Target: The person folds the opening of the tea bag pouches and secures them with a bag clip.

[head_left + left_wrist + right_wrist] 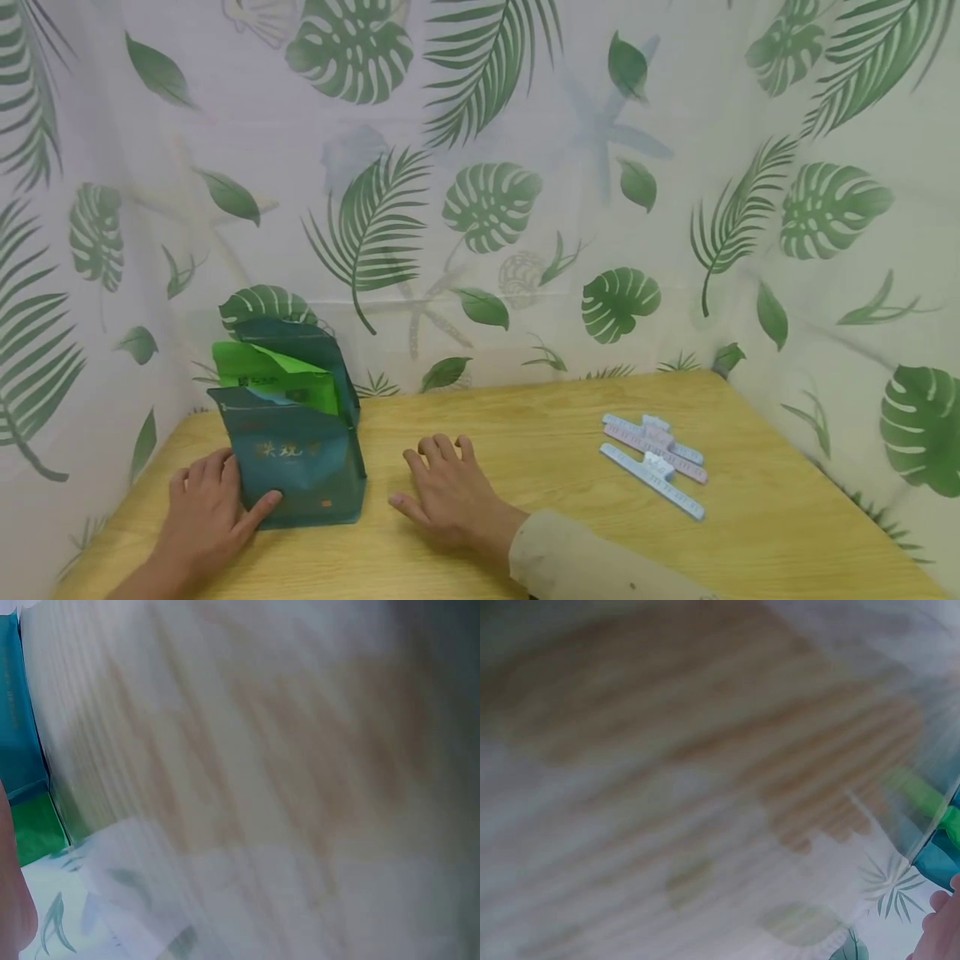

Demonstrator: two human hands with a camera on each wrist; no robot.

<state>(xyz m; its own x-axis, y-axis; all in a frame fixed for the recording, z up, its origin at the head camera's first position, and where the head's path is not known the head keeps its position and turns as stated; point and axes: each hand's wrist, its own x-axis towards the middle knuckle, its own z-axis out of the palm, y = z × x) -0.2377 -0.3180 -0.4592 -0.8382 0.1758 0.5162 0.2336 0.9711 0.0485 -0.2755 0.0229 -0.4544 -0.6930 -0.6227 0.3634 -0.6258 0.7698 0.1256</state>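
A dark teal bag point(300, 467) stands at the left of the table, its top open, with a bright green packet point(300, 375) sticking out. My left hand point(206, 512) holds its lower left edge, thumb across the front and fingers along the side. Right of the bag, apart from it, my right hand point(453, 500) rests palm down on the table, fingers loosely bent and holding nothing. The left wrist view has the bag point(19, 727) and part of my left hand point(15, 900) at its left edge. In the right wrist view, the bag point(936, 859) and fingers point(939, 926) show at the right edge.
Several long clips in pale blue and pink point(652, 479) lie close together on the right of the wooden table point(525, 433). A leaf-patterned cloth point(555, 225) hangs behind the table and along both sides.
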